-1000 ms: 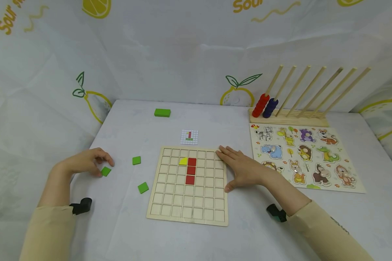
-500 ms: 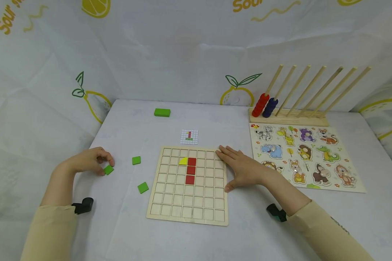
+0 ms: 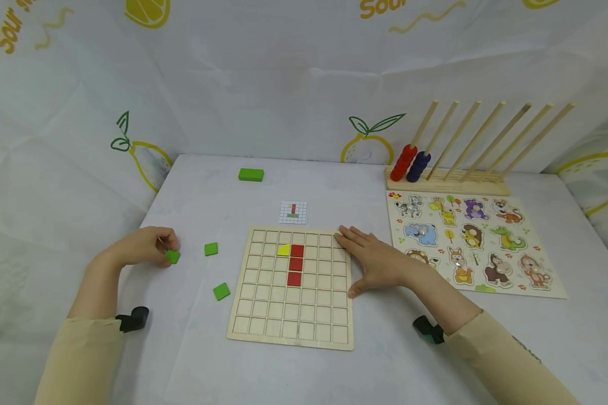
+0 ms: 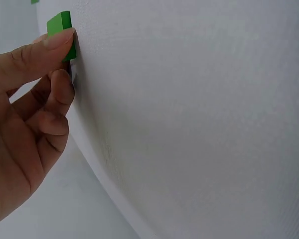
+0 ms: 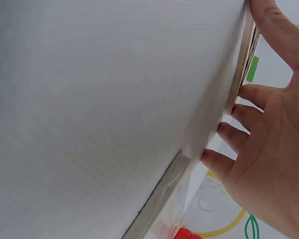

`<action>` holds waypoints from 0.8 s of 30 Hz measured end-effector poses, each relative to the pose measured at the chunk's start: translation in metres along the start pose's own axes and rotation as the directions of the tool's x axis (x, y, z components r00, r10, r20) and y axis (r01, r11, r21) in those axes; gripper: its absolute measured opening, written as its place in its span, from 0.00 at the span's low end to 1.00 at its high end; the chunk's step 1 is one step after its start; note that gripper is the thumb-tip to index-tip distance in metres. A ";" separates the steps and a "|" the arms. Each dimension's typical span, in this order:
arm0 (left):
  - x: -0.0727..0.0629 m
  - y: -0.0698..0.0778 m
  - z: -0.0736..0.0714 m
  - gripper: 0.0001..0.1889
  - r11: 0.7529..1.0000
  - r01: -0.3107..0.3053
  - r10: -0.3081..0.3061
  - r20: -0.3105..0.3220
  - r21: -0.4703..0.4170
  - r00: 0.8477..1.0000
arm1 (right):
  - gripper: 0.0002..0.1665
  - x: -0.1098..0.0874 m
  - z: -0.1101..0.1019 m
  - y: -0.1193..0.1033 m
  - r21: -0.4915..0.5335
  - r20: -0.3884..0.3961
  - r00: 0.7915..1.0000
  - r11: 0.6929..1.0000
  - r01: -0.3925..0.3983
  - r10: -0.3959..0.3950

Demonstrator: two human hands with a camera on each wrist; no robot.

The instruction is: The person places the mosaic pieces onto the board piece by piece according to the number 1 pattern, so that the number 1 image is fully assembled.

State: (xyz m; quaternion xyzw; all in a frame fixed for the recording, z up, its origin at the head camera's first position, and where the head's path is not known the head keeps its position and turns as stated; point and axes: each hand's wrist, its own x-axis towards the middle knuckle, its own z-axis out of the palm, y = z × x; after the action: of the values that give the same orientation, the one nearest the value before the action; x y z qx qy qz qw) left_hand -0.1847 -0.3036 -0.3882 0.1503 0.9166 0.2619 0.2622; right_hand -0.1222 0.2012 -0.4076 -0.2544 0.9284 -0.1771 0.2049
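Note:
At the table's left side, my left hand (image 3: pixel 144 246) pinches a small green square tile (image 4: pixel 60 27) between thumb and fingers. In the left wrist view the tile is tilted on edge, close to the cloth. My right hand (image 3: pixel 380 261) lies with fingers spread along the right edge of a wooden grid board (image 3: pixel 271 313), thumb and fingertips touching it. On the board are a yellow rounded piece (image 3: pixel 284 250) and a column of red square tiles (image 3: pixel 296 264). Two more green tiles (image 3: pixel 211 248) lie between my left hand and the board.
Behind the board lies a small pattern card (image 3: pixel 293 212). A green block (image 3: pixel 251 175) rests further back. To the right are an animal peg puzzle (image 3: pixel 438 219) and a wooden bead rack (image 3: pixel 448 181) with upright rods. A white cloth covers the table.
My left hand has picked up the green tile by pinching it and tipped it up, shifting slightly right. The right hand and board have stayed put.

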 end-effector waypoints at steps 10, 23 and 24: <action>0.006 0.002 -0.002 0.11 1.000 -0.020 0.020 -0.064 0.007 0.998 | 0.74 0.000 0.000 -0.001 -0.003 0.000 1.000 1.000 -0.002 0.002; 0.012 0.031 -0.006 0.05 0.996 -0.042 0.045 -0.044 0.076 0.998 | 0.74 0.000 0.000 0.000 -0.009 -0.002 1.000 1.000 -0.005 0.005; 0.012 0.034 -0.006 0.05 0.995 -0.050 0.054 -0.047 0.087 0.997 | 0.74 0.000 0.000 0.000 -0.009 -0.001 1.000 1.000 -0.005 0.005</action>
State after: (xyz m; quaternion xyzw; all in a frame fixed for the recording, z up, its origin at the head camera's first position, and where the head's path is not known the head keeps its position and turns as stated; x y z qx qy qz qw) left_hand -0.1930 -0.2737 -0.3697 0.1786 0.9290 0.2325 0.2257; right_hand -0.1224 0.2010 -0.4075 -0.2528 0.9300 -0.1726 0.2036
